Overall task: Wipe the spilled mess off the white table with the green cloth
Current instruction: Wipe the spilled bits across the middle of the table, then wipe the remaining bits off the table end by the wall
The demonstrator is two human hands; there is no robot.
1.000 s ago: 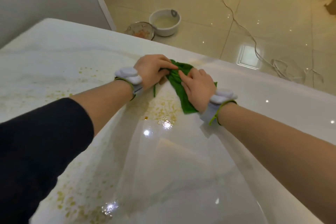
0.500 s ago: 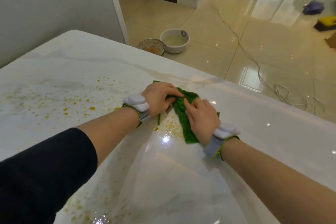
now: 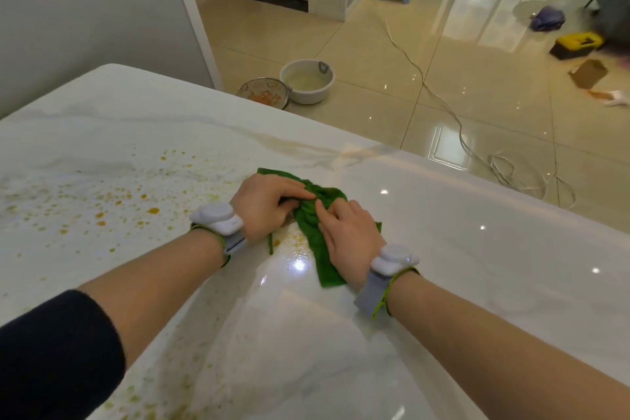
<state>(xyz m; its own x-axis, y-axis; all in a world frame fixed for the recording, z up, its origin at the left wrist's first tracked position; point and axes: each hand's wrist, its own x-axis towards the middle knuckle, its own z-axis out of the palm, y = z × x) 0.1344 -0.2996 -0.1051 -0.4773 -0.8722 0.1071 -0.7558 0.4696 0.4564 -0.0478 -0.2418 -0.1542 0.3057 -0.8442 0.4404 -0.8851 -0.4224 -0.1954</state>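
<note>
The green cloth (image 3: 312,225) lies bunched on the white table (image 3: 477,249) near its far edge. My left hand (image 3: 266,204) pinches the cloth's left part, fingers curled into its folds. My right hand (image 3: 351,239) presses on the cloth's right side, fingertips meeting the left hand's at the bunched middle. The spilled mess (image 3: 102,211) is a spread of yellow-orange drops and specks to the left of the hands. More specks (image 3: 293,239) show right beside the cloth and along the near left (image 3: 153,395). Part of the cloth is hidden under both hands.
Beyond the table's far edge, on the tiled floor, stand a white bowl (image 3: 308,80) and a metal dish (image 3: 264,92) with food. A white cable (image 3: 460,133) runs across the floor. A grey wall (image 3: 85,10) borders the table's far left corner.
The view has tilted up, so the hands and cloth sit lower in the frame. Both hands have bunched the cloth closer together, fingertips now meeting at its middle.
</note>
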